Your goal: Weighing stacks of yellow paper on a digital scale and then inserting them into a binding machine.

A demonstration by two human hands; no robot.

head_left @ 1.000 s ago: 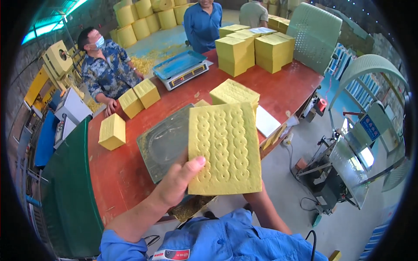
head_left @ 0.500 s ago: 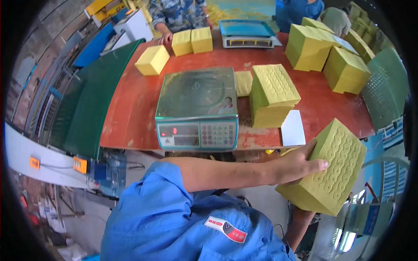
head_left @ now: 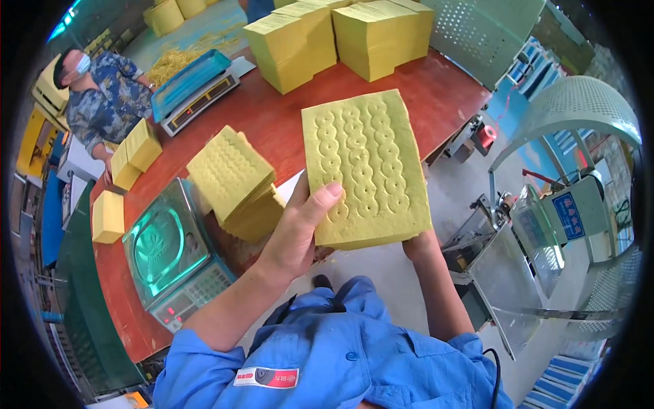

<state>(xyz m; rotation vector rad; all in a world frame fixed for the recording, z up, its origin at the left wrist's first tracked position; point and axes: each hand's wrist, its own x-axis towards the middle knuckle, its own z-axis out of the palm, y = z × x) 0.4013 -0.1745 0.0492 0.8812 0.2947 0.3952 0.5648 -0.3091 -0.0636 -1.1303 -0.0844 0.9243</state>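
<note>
In front of my chest I hold a thick stack of yellow joss paper (head_left: 364,157), its top stamped with rows of coin-like rings. My left hand (head_left: 298,232) grips its near left side, thumb pressed on the top sheet. My right hand (head_left: 419,247) supports it from below at the right corner; its fingers are hidden under the stack. Just left of it, another stamped stack (head_left: 231,170) stands on the red table (head_left: 272,112). Beside that is a digital weighing scale (head_left: 163,252) with a bare pan and lit red digits.
Tall yellow stacks (head_left: 293,48) fill the table's far side. A second scale with a blue tray (head_left: 191,85) stands at the far left. A masked co-worker (head_left: 112,88) touches small yellow blocks (head_left: 136,153) there. To my right is a machine with a perforated metal guard (head_left: 579,109).
My view and body have turned right, so the table and scale now sit further left. The held stack has come round before my chest, its top more squarely facing me.
</note>
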